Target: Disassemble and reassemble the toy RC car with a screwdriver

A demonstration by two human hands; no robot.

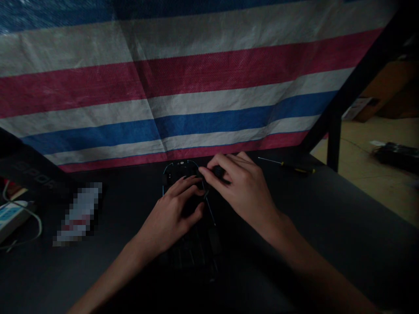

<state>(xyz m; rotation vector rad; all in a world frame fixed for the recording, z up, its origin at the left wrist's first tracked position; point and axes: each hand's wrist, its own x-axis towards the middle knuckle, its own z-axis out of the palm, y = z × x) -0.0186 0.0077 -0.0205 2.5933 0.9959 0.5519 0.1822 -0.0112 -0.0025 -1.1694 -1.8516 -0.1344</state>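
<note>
A long dark toy car [193, 257] with thin pale-blue edge lines lies lengthwise in front of me, apparently underside up; poor light hides its details. My left hand [178, 200] lies across its upper half, fingers stretched over it and thumb apart. Just right of the car's far end, the thumb and curled fingers of my right hand [240, 185] close around a small round black part [218, 172]. Whether that part is a wheel or a knob, and whether it touches the car, I cannot tell.
A screwdriver [294, 168] with a black and yellow handle lies at the back right of the dark table [327, 226]. At left are a blurred-out packet [80, 213] and a white power strip [15, 216] with a cable. A striped sheet [183, 100] hangs behind.
</note>
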